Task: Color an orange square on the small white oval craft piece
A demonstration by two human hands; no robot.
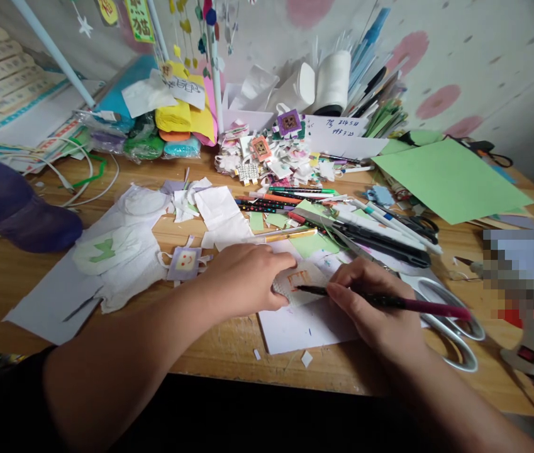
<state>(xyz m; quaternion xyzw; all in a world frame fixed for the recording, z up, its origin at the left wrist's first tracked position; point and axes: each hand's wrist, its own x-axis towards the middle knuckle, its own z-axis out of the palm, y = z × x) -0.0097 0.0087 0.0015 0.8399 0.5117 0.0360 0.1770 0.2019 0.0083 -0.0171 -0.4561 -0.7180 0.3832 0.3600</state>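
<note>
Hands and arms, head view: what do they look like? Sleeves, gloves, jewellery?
Both hands, left and right, are bare: no gloves, no rings or watch visible. Forearms are uncovered up to the frame edge. A dark sleeve shows only at the left upper arm. No sleeve shows on the right arm.

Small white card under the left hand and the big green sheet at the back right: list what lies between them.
Head view: between the small white card and the green sheet lie light green paper scraps, a yellow pencil and dark pens.

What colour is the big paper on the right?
Light green paper, seen best in the head view.
</note>
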